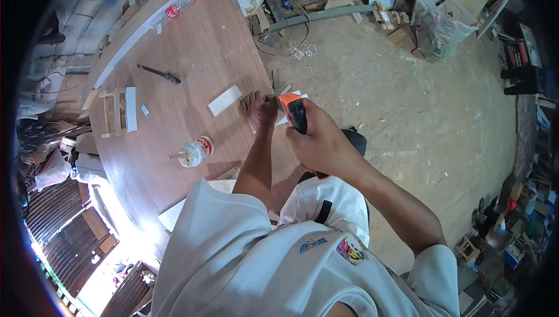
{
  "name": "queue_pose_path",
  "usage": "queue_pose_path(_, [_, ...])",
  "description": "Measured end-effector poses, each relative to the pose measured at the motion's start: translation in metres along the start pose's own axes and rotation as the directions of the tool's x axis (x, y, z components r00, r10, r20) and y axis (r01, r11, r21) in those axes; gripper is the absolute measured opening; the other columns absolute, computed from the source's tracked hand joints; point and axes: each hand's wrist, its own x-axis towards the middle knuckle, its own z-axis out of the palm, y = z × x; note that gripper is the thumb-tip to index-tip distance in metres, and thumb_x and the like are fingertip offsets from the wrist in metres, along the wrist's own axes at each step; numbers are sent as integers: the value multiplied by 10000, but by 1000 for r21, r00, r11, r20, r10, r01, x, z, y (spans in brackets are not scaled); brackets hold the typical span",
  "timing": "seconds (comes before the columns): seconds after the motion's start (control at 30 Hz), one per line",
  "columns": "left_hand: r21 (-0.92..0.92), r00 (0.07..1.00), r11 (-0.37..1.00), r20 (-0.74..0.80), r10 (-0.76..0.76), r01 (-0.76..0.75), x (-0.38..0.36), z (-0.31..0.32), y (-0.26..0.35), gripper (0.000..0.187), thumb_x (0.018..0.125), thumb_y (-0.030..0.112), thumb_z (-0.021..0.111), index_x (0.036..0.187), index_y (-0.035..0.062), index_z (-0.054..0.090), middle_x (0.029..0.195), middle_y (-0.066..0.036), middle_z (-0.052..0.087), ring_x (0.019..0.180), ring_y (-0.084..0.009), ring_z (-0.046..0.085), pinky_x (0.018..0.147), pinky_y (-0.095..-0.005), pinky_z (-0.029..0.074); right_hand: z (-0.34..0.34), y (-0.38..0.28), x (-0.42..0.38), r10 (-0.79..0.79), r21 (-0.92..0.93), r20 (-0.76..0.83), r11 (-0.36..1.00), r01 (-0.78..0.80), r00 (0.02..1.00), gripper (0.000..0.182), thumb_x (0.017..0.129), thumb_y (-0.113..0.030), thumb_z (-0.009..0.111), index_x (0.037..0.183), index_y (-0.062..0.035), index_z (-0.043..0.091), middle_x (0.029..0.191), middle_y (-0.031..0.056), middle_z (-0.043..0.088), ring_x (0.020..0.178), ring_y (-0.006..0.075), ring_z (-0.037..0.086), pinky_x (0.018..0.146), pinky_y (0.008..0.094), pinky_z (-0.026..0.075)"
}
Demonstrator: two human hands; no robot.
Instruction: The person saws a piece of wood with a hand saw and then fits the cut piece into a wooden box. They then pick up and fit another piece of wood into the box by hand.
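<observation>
Fisheye shot: edges curved, corners vignetted black. Daylight blew out lower left, glare on the wood-grain brown counter. Soft shadows beside hands. Rest evenly, moderately lit; far edges soft.

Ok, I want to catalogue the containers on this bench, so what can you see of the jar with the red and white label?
The jar is see-through, glass or clear plastic by its look, with a red and white label around it. A thin stick pokes out at its left end in the picture, and something pale shows inside. It is on the brownish tabletop; whether upright or tipped I can't tell. Neither hand touches it.
</observation>
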Motion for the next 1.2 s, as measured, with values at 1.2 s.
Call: queue_pose_path(1.2, [67,997,998,79,10,-15,-2,-14,5,97,695,183,592,715,93,561,825,-82,583,889,-279,529,844,-402,395,50,87,75,152,114,7,982,-152,988,310,741,-65,501,1030,45,520,773,246,584,646,375,610,561,423,483])
